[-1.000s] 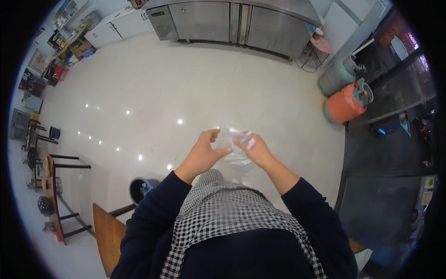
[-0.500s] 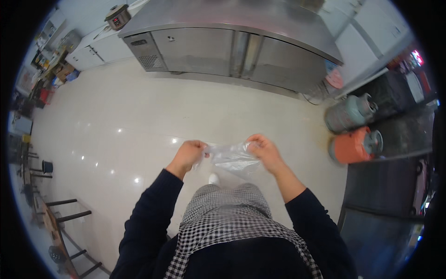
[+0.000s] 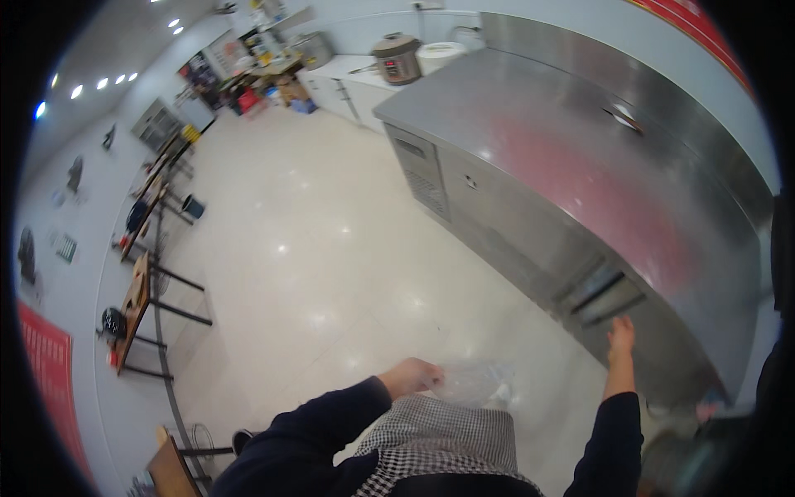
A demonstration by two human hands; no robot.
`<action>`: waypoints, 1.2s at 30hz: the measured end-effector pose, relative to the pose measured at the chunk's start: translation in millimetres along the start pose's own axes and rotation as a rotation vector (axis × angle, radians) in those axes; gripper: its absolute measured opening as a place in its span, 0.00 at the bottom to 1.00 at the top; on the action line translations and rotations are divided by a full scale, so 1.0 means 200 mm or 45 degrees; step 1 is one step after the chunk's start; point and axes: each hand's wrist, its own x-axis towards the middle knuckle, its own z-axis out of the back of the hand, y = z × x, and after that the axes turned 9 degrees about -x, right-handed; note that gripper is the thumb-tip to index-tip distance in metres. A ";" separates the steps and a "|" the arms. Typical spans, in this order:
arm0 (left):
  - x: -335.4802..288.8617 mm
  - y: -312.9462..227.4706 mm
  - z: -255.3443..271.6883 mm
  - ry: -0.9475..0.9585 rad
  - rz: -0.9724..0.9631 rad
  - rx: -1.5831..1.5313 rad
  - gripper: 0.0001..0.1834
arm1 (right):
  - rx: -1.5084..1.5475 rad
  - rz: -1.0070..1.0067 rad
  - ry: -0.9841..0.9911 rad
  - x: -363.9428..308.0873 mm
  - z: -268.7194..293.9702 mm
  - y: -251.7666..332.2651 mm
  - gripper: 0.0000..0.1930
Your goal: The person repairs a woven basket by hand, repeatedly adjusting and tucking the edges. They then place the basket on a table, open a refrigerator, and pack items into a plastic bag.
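Note:
My left hand (image 3: 413, 377) is closed on one edge of a clear plastic bag (image 3: 470, 383), which hangs out to the right in front of my checked apron (image 3: 447, 431). The bag is thin and see-through, so its outline against the pale floor is hard to make out. Away from the bag, my right hand (image 3: 620, 338) is raised on the right with its fingers partly stretched and nothing visible in them. It is nearest the front of the stainless steel counter (image 3: 513, 224), in front of the dark door recess; whether it touches the metal I cannot tell.
A knife-like object (image 3: 623, 118) lies toward the back of the steel top. Beyond its far end are a rice cooker (image 3: 397, 58) and a white round container (image 3: 441, 55) on a low white cabinet (image 3: 348, 91). Wooden tables (image 3: 137, 315) line the left wall.
My right hand has let go of the bag and moved off to the right. The left hand keeps the bag. My view has turned left and lifted, bringing the counter top in.

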 end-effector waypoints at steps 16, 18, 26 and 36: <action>0.96 -0.45 0.20 0.098 0.380 -0.531 0.08 | 0.148 0.340 -1.022 0.31 -0.17 0.31 0.17; 1.16 -0.52 0.16 0.373 0.172 0.082 0.10 | -0.052 0.518 -0.867 0.33 -0.16 0.40 0.17; 1.71 -0.63 -0.56 0.242 0.546 -0.181 0.08 | -0.061 0.204 -1.035 -0.59 0.11 -0.36 0.20; 1.88 -0.43 -1.71 0.737 0.808 -0.039 0.06 | 1.226 0.163 -1.500 -1.87 0.93 -1.53 0.18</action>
